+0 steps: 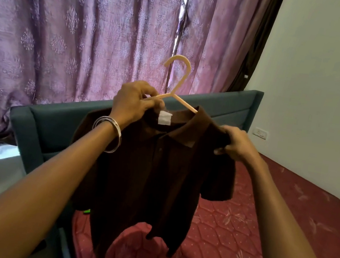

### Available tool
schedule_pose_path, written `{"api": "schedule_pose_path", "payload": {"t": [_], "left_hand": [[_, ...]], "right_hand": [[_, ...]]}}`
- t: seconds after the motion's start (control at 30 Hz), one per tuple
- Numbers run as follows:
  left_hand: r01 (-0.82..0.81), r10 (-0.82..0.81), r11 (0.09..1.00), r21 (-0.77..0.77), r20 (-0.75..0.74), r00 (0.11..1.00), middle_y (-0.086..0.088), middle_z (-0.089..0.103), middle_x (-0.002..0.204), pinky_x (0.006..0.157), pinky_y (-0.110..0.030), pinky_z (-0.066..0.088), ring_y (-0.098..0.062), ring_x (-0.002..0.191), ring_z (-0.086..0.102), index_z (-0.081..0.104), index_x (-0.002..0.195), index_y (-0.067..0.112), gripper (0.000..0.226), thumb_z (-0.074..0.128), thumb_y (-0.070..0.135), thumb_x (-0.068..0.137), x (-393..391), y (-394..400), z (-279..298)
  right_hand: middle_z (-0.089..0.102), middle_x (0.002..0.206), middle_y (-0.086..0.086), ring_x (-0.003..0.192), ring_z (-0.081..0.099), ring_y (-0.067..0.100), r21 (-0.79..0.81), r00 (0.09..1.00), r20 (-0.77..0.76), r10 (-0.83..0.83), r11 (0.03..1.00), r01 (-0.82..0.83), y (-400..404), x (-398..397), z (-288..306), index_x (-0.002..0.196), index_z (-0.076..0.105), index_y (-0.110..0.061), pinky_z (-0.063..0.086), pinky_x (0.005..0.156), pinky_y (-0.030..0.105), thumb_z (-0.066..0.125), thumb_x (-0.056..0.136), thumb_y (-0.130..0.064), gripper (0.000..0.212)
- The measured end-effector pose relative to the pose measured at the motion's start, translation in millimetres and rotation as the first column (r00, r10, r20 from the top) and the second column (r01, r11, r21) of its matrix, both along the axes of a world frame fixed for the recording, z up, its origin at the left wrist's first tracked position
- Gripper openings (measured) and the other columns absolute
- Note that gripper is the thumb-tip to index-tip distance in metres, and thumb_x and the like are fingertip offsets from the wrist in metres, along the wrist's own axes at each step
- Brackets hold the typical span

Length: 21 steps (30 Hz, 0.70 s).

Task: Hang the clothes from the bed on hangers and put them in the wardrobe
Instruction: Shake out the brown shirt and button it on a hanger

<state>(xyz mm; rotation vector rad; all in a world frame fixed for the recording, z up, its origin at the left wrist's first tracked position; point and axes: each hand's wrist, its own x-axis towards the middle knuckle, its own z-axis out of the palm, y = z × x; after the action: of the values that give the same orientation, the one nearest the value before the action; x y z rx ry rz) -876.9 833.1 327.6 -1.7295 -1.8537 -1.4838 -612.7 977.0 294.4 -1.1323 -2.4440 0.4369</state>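
Forearms frame centre: left hand (134,103) fingers pinch hanger (177,85) at collar; right hand (236,145) fingers grip shirt (151,181) shoulder. Step: seating shirt on hanger. Next: pull right shoulder over arm.

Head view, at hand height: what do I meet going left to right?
Bangle on the left wrist → left hand gripping the hanger → white neck label → brown shirt's collar → right hand pinching the shoulder → wall socket.
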Motion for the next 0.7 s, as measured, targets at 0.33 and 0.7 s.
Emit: {"api": "schedule_pose_path", "payload": {"t": [0.33,0.7], "left_hand": [[-0.115,0.113,0.993,0.034,0.066,0.991,0.023,0.064,0.085,0.082,-0.049,0.048,-0.009,0.086,0.063,0.070,0.086,0.036,0.026,0.060,0.055,0.070,2.7,4.4,-23.6],[-0.103,0.103,0.995,-0.014,0.166,0.981,0.008,0.063,0.065,0.074,-0.046,0.051,-0.010,0.067,0.056,0.068,0.070,0.036,0.011,0.067,0.044,0.078,27.6,10.4,-27.6]], "right_hand": [[0.066,0.079,-0.008,0.081,0.063,0.016,-0.187,0.975,0.197,0.108,0.980,-0.071,12.2,45.2,-60.5,0.076,0.066,-0.024,0.045,0.064,0.026,0.074,0.081,-0.018,0.011],[0.072,0.098,0.000,0.095,0.064,0.015,0.041,0.967,-0.181,0.179,0.984,-0.174,-19.1,-8.0,5.5,0.106,0.071,-0.018,0.051,0.088,0.040,0.068,0.087,-0.021,0.019]]}}
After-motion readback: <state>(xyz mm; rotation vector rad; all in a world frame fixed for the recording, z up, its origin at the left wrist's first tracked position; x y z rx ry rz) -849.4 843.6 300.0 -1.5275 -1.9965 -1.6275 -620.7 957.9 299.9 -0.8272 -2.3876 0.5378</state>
